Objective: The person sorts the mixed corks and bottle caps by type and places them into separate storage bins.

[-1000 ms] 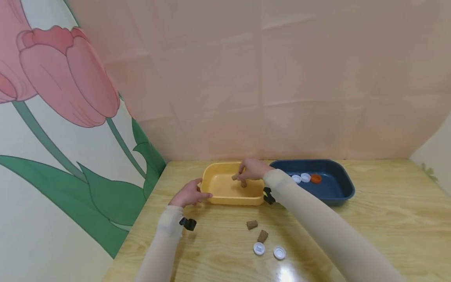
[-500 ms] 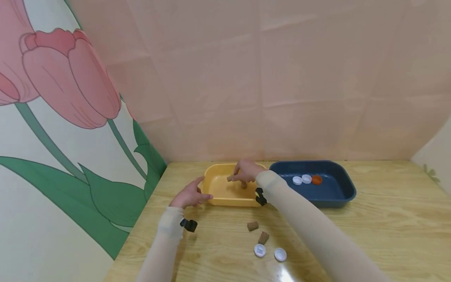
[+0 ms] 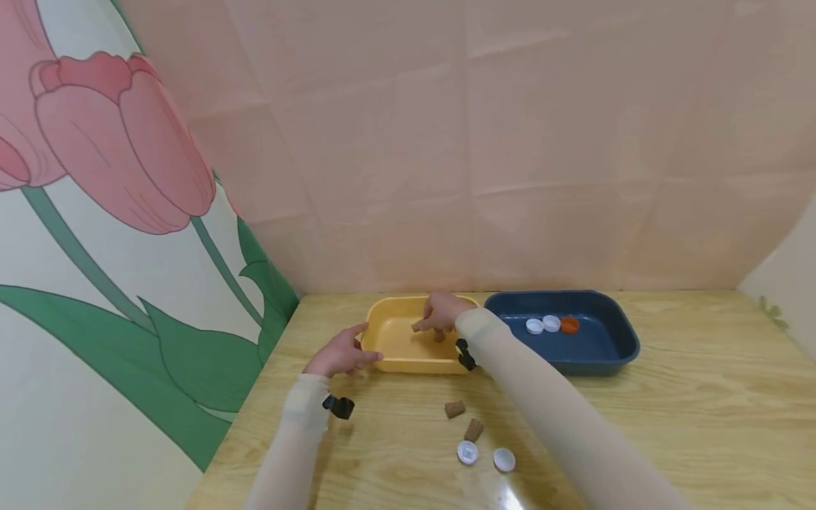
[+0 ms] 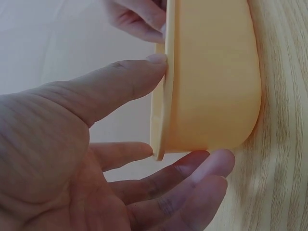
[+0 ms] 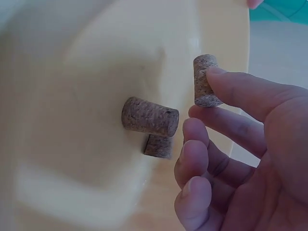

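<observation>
Yellow tray (image 3: pixel 398 343) holds two corks (image 5: pixel 149 117), third cork (image 5: pixel 202 88) pinched in right hand (image 3: pixel 441 309), left hand (image 3: pixel 341 354) touching its rim (image 4: pixel 168 106), fingers relaxed; navy tray (image 3: pixel 574 350) holds two white caps (image 3: pixel 535 326), one orange cap (image 3: pixel 569 325).

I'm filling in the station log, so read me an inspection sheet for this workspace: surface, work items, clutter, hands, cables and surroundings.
Surface: wood-grain table; bright glare spot near the bottom of the head view.
Work items: yellow tray with two corks inside; blue tray with two white caps and an orange cap; two loose corks and two loose white caps on the table.
Clutter: nothing seen.
Hands: left hand touches the yellow tray's rim; right hand pinches a third cork over that tray.
Cables: nothing seen.
Surroundings: pink sheet behind; tulip mural at left.
</observation>
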{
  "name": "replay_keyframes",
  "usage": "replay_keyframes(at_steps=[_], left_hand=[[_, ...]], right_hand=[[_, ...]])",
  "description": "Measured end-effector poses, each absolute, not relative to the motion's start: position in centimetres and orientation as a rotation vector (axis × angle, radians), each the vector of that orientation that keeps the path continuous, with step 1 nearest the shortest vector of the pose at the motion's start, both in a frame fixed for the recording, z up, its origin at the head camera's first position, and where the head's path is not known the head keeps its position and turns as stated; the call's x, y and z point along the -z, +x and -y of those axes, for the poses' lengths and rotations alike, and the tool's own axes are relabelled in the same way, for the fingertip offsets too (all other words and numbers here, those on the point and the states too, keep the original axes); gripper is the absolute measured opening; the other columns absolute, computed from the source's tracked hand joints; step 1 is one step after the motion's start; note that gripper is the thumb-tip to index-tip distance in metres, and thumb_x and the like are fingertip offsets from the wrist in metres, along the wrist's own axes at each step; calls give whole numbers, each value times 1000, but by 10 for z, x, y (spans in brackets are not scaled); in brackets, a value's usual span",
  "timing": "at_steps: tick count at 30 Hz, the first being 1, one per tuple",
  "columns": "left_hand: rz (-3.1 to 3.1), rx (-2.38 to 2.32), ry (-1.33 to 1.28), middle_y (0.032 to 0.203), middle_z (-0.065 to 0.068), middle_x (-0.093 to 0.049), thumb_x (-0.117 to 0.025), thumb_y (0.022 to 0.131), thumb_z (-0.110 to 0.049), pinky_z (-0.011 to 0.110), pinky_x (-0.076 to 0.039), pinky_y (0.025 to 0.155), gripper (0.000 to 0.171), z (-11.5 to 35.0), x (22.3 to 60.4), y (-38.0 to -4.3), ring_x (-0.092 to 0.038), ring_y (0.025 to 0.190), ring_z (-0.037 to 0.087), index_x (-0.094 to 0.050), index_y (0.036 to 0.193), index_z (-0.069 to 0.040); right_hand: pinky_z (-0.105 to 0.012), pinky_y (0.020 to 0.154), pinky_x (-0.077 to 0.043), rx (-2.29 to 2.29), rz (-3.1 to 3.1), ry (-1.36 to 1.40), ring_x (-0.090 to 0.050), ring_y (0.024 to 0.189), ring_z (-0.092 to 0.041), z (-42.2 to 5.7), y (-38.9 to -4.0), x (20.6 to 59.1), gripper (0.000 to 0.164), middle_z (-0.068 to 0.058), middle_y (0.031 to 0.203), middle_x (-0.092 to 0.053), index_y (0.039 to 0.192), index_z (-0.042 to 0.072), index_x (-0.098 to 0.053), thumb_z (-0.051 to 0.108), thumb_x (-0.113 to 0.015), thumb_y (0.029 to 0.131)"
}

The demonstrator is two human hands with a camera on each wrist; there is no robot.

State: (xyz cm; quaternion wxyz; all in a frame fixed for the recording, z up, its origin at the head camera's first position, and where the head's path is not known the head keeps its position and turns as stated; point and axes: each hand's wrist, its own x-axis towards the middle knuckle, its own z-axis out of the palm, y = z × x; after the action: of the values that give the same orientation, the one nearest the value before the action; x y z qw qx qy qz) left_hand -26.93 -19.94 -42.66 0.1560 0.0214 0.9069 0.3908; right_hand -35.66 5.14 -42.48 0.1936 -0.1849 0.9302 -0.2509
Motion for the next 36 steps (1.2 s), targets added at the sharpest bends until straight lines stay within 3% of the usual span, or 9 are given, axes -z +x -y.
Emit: replay_keyframes(at_steps=[13, 24, 36], left_hand=[[-2582, -1135, 78, 92, 11, -59, -79, 88, -26, 37, -55, 67, 88, 198, 426, -268, -62, 79, 30, -28, 157, -7], [-2585, -1140, 81, 90, 10, -58, -78, 88, -26, 37, -55, 67, 88, 198, 428, -269, -62, 78, 30, -28, 157, -6], [-2593, -1129, 84, 95, 12, -59, -78, 88, -28, 37, -56, 67, 89, 199, 427, -270, -63, 81, 32, -27, 157, -6]], right_hand=[[-24, 45, -33, 683, -2608, -489, -43, 48, -12, -53, -358, 430, 35, -15, 83, -75, 89, 4, -77, 39, -75, 89], [-25, 44, -34, 702, -2589, -530, -45, 52, -12, -54, -359, 431, 25, -16, 82, -73, 84, 2, -77, 27, -80, 86], [-31, 49, -44, 759, -2580, -666, -48, 54, -14, -72, -347, 423, 32, -9, 85, -75, 101, 12, -76, 42, -69, 94]])
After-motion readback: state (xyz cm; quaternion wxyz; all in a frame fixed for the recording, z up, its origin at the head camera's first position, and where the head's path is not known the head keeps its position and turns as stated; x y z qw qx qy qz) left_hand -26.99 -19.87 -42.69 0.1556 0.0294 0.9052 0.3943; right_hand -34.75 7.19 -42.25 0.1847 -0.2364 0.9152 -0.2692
